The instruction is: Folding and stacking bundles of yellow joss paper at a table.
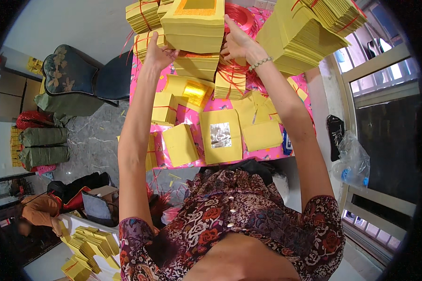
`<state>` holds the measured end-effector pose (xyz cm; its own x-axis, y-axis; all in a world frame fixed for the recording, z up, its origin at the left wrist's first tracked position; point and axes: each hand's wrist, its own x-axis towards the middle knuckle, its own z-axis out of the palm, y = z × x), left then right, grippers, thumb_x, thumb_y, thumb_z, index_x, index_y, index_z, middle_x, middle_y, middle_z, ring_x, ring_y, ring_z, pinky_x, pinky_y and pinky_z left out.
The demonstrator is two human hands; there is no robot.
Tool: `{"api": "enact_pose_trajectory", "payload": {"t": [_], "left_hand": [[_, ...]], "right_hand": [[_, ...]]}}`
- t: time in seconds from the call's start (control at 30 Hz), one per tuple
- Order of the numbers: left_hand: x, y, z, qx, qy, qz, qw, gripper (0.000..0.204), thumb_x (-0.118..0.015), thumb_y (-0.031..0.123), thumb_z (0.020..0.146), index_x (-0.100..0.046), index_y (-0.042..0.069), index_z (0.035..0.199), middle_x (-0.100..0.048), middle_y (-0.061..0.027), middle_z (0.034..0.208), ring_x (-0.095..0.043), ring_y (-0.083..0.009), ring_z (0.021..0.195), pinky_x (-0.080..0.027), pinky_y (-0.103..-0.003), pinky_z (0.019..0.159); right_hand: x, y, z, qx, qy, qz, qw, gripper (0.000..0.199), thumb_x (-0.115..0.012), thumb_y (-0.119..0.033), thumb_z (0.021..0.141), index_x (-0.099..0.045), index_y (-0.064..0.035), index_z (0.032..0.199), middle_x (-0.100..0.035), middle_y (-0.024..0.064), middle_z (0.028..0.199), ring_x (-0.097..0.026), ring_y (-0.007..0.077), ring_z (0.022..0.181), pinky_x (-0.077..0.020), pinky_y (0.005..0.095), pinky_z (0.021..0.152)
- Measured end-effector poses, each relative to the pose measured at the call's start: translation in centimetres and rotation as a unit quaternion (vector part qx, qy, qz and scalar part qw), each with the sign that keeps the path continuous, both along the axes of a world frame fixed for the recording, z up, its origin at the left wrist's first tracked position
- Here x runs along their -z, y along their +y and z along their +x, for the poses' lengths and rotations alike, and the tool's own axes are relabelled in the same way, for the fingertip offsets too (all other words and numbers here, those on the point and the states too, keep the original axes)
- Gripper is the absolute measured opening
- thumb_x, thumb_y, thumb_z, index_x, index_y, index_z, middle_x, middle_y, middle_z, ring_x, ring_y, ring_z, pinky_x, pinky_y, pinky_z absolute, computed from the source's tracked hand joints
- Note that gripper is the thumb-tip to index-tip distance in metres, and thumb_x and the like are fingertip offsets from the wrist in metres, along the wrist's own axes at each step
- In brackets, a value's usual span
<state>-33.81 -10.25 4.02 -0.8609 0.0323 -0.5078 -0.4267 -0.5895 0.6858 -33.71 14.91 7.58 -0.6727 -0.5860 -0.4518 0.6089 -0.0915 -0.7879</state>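
A thick stack of yellow paper sheets (192, 36) with an orange patch on top is held between my two hands at the far side of the table. My left hand (159, 55) has its fingers at the stack's lower left edge. My right hand (239, 44), a beaded bracelet on its wrist, presses against the right side. Beneath is another yellow stack (197, 66). Just below my right hand stands a bundle tied with red ribbon (230, 84). Nearer lie a sheet with a gold foil square (194, 95) and a stack with a silver foil square (220, 136).
A pink patterned cloth (192, 161) covers the table. Tall yellow stacks (295, 40) rise at the right, near a red ribbon coil (239, 18). A dark chair (65, 70) stands at the left. At the lower left, a person in orange (42, 210) is beside more yellow bundles (91, 246).
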Motion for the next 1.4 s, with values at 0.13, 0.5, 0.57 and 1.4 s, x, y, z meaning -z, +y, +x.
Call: {"api": "enact_pose_trajectory", "payload": {"t": [0.13, 0.5, 0.57, 1.4], "left_hand": [[-1.2, 0.6, 0.0, 0.014, 0.011, 0.054, 0.998, 0.082, -0.046, 0.066, 0.083, -0.035, -0.003, 0.127, -0.039, -0.0178, 0.117, -0.043, -0.0286, 0.101, -0.042, -0.040, 0.084], [-1.6, 0.4, -2.8, 0.041, -0.050, -0.014, 0.998, 0.114, -0.058, 0.083, 0.056, -0.038, -0.009, 0.122, -0.042, -0.0149, 0.114, -0.045, -0.0255, 0.098, -0.042, -0.039, 0.074], [-1.4, -0.3, -3.7, 0.063, -0.050, -0.013, 0.997, 0.117, -0.059, 0.083, 0.054, -0.037, -0.009, 0.123, -0.043, -0.0145, 0.115, -0.045, -0.0257, 0.101, -0.042, -0.039, 0.076], [-10.2, 0.3, -4.6, 0.418, 0.214, 0.174, 0.866, 0.124, -0.062, 0.077, 0.057, -0.024, -0.012, 0.134, -0.039, -0.0196, 0.135, -0.043, -0.0358, 0.118, -0.035, -0.051, 0.099]], "right_hand": [[-0.8, -0.2, 0.0, 0.093, -0.012, 0.007, 0.996, 0.122, -0.040, -0.085, 0.066, 0.006, -0.0036, 0.144, 0.004, 0.0188, 0.151, -0.002, 0.0447, 0.136, -0.0031, 0.0569, 0.107], [-1.3, -0.3, -0.2, 0.163, -0.049, -0.038, 0.985, 0.119, -0.070, -0.060, 0.063, 0.004, -0.0163, 0.146, -0.003, 0.0124, 0.151, -0.012, 0.0397, 0.136, -0.0138, 0.0606, 0.105], [-1.2, -0.7, 0.2, 0.174, -0.034, -0.064, 0.982, 0.113, -0.073, -0.051, 0.064, -0.002, -0.0175, 0.145, -0.005, 0.0110, 0.151, -0.013, 0.0350, 0.136, -0.0148, 0.0609, 0.105], [-6.9, 0.8, 1.1, 0.253, -0.057, -0.138, 0.956, 0.052, -0.061, -0.047, 0.079, -0.052, -0.0150, 0.119, -0.051, 0.0102, 0.124, -0.046, 0.0266, 0.115, -0.0357, 0.0487, 0.095]]}}
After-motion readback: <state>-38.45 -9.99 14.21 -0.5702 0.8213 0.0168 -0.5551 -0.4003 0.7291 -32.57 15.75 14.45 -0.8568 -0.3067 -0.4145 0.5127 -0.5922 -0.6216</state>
